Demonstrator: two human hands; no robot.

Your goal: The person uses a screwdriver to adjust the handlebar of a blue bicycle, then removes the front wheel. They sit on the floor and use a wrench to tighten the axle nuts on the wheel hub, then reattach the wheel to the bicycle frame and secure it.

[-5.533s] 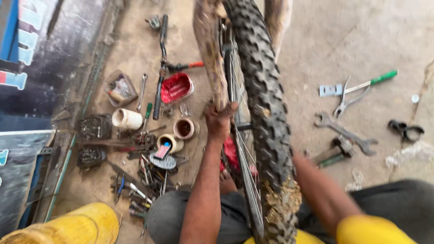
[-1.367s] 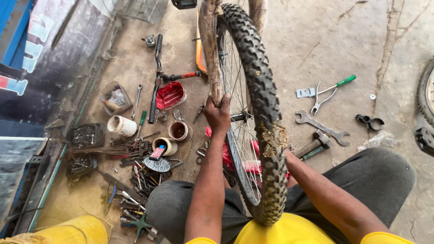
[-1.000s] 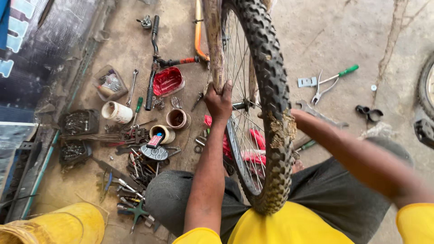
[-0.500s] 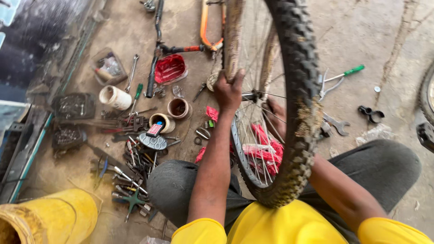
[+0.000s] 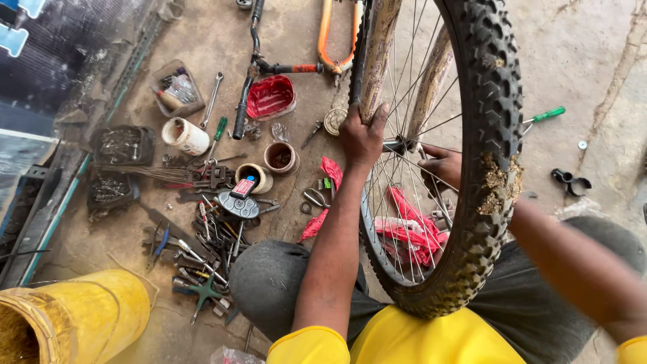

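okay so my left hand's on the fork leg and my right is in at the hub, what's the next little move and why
Probably keep the left hand bracing the fork leg while the right hand works at the hub: the wheel stands upright between your knees, so letting go could let it tip.

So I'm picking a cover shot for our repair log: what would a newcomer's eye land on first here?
The knobby bicycle tyre fills the middle, caked with mud on its right edge and standing between the person's knees. The left hand grips the dusty fork leg, while the right hand reaches in behind the spokes. On the floor to the left lie scattered tools, a red tray and a yellow bucket.
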